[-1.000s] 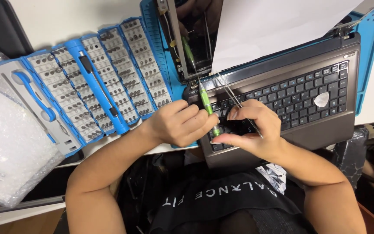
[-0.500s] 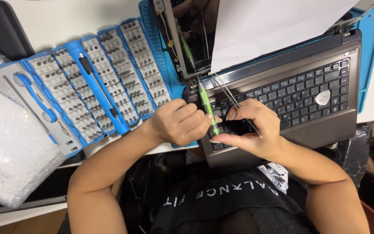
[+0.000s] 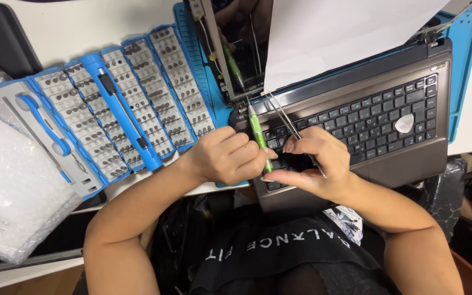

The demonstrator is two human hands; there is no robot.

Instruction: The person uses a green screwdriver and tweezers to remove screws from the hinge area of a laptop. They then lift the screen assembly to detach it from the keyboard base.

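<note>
My left hand grips a green screwdriver whose tip points at the left hinge corner of an open grey laptop. My right hand holds thin metal tweezers over the left side of the black keyboard, with the thumb resting near the screwdriver's handle. The tweezer tips reach toward the same hinge area. The laptop's screen part stands open at the back, partly covered by a white sheet.
A blue fold-out case of screwdriver bits lies left of the laptop. Bubble wrap sits at the far left. A blue work mat lies under the laptop. A small white pick rests on the keys.
Both hands have stayed at the hinge corner with only slight shifts; the screwdriver and tweezers remain in the same grips.
</note>
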